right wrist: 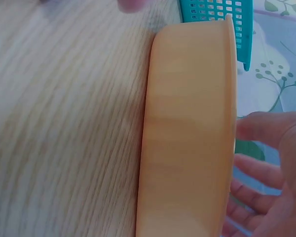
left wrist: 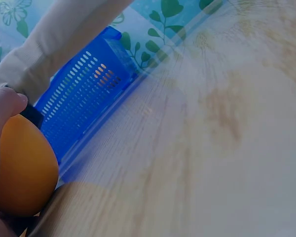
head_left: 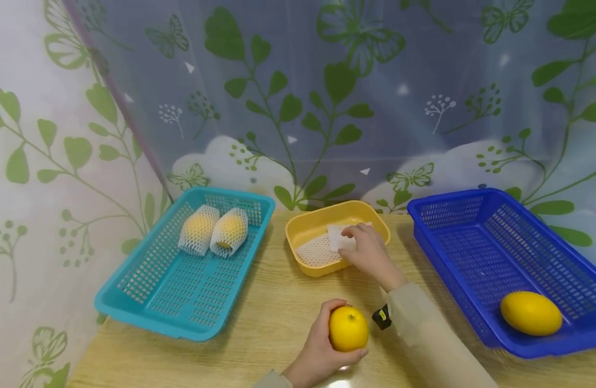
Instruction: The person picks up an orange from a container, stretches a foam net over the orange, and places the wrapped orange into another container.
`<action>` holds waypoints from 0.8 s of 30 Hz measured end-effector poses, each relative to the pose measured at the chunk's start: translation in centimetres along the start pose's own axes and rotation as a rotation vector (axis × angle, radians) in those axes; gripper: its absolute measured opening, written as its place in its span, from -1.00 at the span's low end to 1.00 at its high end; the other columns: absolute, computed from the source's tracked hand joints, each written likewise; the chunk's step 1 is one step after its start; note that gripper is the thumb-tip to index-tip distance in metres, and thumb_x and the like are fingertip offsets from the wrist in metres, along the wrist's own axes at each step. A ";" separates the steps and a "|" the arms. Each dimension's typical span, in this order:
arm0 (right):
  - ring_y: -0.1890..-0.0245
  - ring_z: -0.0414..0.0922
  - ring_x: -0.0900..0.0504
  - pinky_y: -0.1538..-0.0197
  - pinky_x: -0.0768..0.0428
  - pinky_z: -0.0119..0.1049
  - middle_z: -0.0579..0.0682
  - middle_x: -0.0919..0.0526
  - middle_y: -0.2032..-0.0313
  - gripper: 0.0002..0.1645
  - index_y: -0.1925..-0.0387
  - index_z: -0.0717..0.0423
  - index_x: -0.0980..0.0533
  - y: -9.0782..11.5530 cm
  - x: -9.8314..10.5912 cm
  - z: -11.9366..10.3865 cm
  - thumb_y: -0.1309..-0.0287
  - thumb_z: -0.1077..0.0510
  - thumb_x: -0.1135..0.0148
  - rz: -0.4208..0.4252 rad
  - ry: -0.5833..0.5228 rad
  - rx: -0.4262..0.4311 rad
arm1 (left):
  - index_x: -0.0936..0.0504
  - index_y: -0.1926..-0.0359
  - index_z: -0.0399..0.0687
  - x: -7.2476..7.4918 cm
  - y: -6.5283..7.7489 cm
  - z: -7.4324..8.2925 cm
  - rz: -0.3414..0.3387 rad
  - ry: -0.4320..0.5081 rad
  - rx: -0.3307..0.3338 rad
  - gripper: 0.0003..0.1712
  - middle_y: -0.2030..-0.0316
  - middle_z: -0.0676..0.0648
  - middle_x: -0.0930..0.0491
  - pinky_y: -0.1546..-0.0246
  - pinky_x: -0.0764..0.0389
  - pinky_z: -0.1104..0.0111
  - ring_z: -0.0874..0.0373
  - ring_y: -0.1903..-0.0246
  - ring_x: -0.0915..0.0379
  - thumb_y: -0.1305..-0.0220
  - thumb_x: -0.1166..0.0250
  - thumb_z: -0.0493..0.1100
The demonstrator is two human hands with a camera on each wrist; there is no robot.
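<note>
While my left grip (head_left: 321, 345) holds a fruit (head_left: 348, 328), my right grip (head_left: 371, 254) stands parted over nets (head_left: 315, 251) in the tray (head_left: 322, 271).
Best to pinch one net lightly, by its edge.

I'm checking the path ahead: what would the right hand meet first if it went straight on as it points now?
Most likely the white netting in the yellow basket, just beyond the right hand; depth is unclear, so it may already be touching.
</note>
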State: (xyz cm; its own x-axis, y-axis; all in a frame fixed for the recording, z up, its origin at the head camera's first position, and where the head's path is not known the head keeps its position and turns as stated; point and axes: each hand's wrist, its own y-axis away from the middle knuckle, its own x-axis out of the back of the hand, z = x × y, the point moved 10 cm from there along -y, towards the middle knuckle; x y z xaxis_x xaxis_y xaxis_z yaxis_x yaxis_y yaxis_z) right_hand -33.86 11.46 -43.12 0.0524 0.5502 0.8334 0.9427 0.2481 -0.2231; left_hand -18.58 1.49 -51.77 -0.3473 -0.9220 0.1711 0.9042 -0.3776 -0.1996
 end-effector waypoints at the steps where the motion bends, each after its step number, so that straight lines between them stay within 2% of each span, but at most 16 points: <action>1: 0.04 0.14 -0.53 -0.06 -0.44 0.10 0.18 -0.60 0.06 -0.52 0.01 0.24 -0.59 -0.2 -0.3 0.2 -0.05 0.08 -0.40 -0.024 0.011 -0.020 | -0.22 -0.32 0.00 0.0 0.0 0.0 0.002 -0.001 -0.006 -0.07 -0.15 0.05 -0.41 0.00 -0.53 0.29 0.16 0.00 -0.48 -0.01 -0.57 -0.09; 6: 0.08 0.14 -0.53 0.02 -0.47 0.07 0.19 -0.60 0.07 -0.51 0.02 0.23 -0.59 -0.9 -1.2 0.6 -0.02 0.07 -0.40 -0.091 0.052 -0.082 | -0.23 -0.32 -0.03 0.0 0.1 0.3 0.013 0.005 -0.060 -0.11 -0.18 0.00 -0.42 -0.02 -0.52 0.29 0.15 -0.04 -0.46 -0.06 -0.54 -0.08; 11: 0.13 0.13 -0.54 0.06 -0.48 0.06 0.19 -0.61 0.14 -0.57 0.11 0.22 -0.62 -1.2 -1.4 0.9 0.01 0.07 -0.42 -0.126 0.080 -0.107 | -0.24 -0.32 -0.09 0.5 -0.3 1.0 0.019 0.080 -0.102 -0.39 -0.25 -0.19 -0.37 -0.26 -0.36 0.25 -0.02 -0.20 -0.36 -0.33 -0.24 -0.12; 13: 0.14 0.13 -0.57 0.06 -0.49 0.07 0.19 -0.63 0.15 -0.58 0.14 0.23 -0.63 -1.3 -1.5 1.0 0.01 0.06 -0.44 -0.141 0.079 -0.118 | -0.28 -0.30 -0.14 1.0 -0.7 1.6 0.039 0.065 -0.130 -0.50 -0.25 -0.24 -0.37 -0.31 -0.31 0.22 -0.10 -0.22 -0.34 -0.40 -0.12 -0.16; 14: 0.15 0.12 -0.58 0.06 -0.49 0.07 0.19 -0.64 0.16 -0.59 0.15 0.23 -0.64 -1.3 -1.5 1.1 0.02 0.06 -0.44 -0.150 0.076 -0.125 | -0.32 -0.28 -0.17 1.3 -0.9 2.2 0.058 0.034 -0.156 -0.55 -0.23 -0.25 -0.40 -0.29 -0.33 0.21 -0.13 -0.20 -0.36 -0.43 -0.08 -0.18; 17: 0.18 0.10 -0.59 0.06 -0.49 0.07 0.16 -0.67 0.19 -0.60 0.17 0.23 -0.63 -1.5 -1.7 1.3 0.04 0.08 -0.45 -0.179 0.061 -0.155 | -0.46 -0.14 -0.24 2.3 -1.6 4.7 0.114 -0.103 -0.295 -0.70 -0.12 -0.25 -0.50 -0.18 -0.43 0.17 -0.11 -0.11 -0.43 -0.46 -0.03 -0.26; 21: 0.23 0.07 -0.60 0.08 -0.51 0.07 0.12 -0.69 0.22 -0.64 0.17 0.22 -0.64 -1.8 -1.8 1.7 0.07 0.18 -0.40 -0.204 0.069 -0.189 | -0.58 0.09 -0.21 3.6 -3.2 8.3 0.168 -0.288 -0.483 -0.82 0.01 -0.17 -0.57 -0.13 -0.46 0.20 0.04 -0.05 -0.46 -0.41 -0.07 -0.31; 24: 0.24 0.08 -0.60 0.09 -0.53 0.09 0.13 -0.69 0.20 -0.68 0.19 0.23 -0.64 -2.0 -1.8 1.7 0.09 0.26 -0.31 -0.211 0.080 -0.194 | -0.62 0.21 -0.16 4.4 -5.3 10.0 0.199 -0.463 -0.539 -0.88 0.06 -0.09 -0.58 -0.10 -0.45 0.23 0.05 -0.01 -0.44 -0.36 -0.15 -0.27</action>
State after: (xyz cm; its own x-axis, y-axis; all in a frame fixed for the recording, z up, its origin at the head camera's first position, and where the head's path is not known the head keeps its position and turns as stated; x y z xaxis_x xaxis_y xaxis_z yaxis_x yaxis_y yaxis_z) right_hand -36.38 11.36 -45.05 -0.1334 0.4365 0.8898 0.9804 0.1894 0.0541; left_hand -22.37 0.30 -40.27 0.0591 -0.8922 0.4477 0.6501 -0.3060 -0.6955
